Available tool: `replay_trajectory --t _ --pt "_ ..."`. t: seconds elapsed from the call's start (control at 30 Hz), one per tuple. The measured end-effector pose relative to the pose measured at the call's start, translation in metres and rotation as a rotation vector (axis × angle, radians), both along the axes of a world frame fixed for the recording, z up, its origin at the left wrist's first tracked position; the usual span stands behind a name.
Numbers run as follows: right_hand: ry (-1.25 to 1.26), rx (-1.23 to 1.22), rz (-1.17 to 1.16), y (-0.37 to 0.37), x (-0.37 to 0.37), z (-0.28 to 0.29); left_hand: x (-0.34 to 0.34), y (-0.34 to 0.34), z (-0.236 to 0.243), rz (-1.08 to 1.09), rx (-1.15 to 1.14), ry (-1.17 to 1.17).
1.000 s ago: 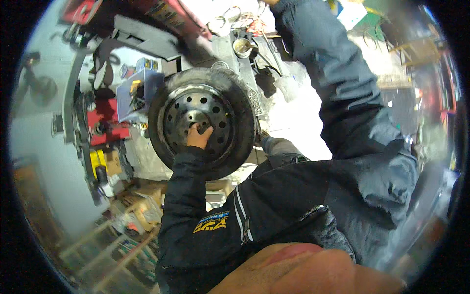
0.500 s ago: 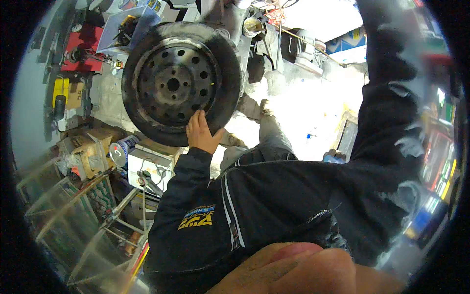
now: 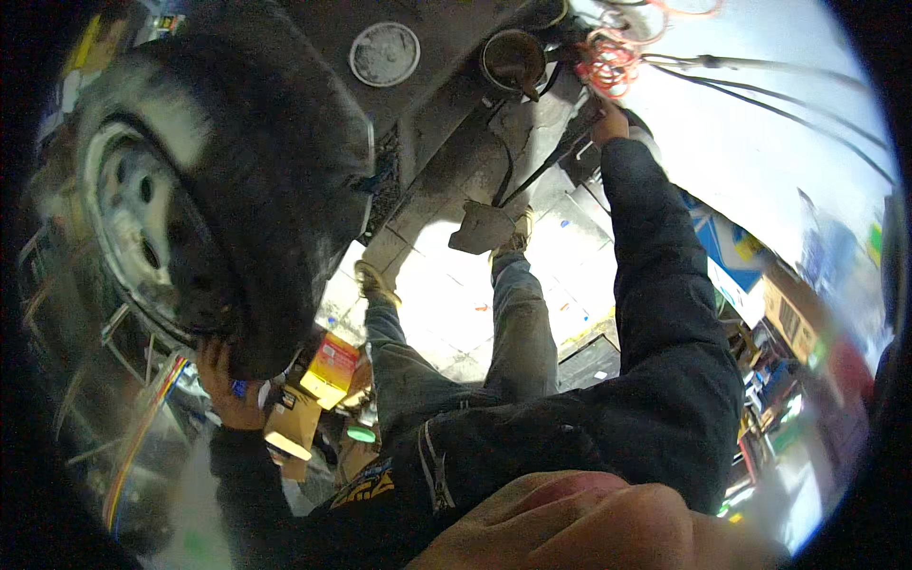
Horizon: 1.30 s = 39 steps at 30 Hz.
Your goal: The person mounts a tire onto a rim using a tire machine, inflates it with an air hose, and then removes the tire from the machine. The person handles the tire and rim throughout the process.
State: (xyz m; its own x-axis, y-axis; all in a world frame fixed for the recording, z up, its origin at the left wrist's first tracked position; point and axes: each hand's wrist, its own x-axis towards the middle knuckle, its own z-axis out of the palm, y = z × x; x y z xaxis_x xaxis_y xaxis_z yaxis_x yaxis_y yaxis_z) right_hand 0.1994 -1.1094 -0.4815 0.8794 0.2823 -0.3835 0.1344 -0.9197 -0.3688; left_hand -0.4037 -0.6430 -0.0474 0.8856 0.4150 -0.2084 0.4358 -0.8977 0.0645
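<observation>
A car wheel [image 3: 147,214] with a black tyre and a grey steel rim with round holes fills the left of the view, standing turned partly side-on. My left hand [image 3: 231,391] is at its near lower edge, fingers closed against the tyre and rim. Far forward, my right arm is stretched out. At its end, my right hand [image 3: 609,124] is closed at a dark part beside a coil of red cable [image 3: 611,65]; what it grips is too dark to name.
Ahead is a dark machine top with a round pale lid [image 3: 384,54] and a round tin [image 3: 513,63]. A grey foot pedal [image 3: 481,228] lies low between my feet. Boxes, one yellow-and-red [image 3: 330,369], sit below the wheel. Dark cables [image 3: 760,100] cross at right.
The wheel now appears larger, further left and turned side-on. My left hand has moved down-left along it. My right hand has come into view, reaching forward to the dark part.
</observation>
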Motion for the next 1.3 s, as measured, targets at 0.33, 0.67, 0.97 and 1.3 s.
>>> replay_trajectory --t 0.33,0.67,0.97,1.3 --pt "-0.356 0.501 0.215 0.053 0.068 -0.095 0.007 -0.013 -0.001 0.263 0.052 0.188" --pt "0.423 0.649 -0.144 0.002 0.094 -0.094 0.014 -0.017 0.001 0.262 0.095 0.253" --pt "0.080 0.289 0.226 -0.026 0.064 -0.133 0.006 -0.017 -0.003 0.286 0.074 0.240" --pt "0.443 -0.238 0.503 -0.205 -0.063 -0.056 0.001 -0.038 -0.049 0.319 0.222 -0.373"
